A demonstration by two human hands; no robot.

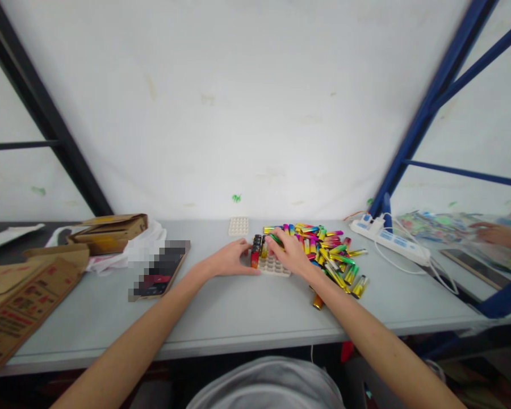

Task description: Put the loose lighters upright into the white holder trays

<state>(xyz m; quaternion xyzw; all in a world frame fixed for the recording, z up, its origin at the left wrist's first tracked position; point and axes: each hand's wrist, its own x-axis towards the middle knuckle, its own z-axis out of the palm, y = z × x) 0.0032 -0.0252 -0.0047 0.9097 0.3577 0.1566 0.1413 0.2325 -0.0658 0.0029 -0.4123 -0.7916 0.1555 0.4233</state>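
A light tray with rows of round holes (275,266) lies on the grey table, and several small upright lighter-like cylinders with dark tops (255,255) stand along its left side. My left hand (233,258) is beside that side, thumb and fingers apart around the row's outer edge. Over the tray, my right hand (290,253) has its fingers closed on a green cylinder (276,241). A heap of shiny multicoloured cylinders (334,255) spreads to the right, partly behind my right hand and forearm.
Another holed tray (238,226) lies near the wall. At left are a phone (164,270), a plastic bag (142,243) and cardboard boxes (25,298). A white power strip (389,238) with cables lies at right. Beyond the blue frame, another person's hand (500,236) shows.
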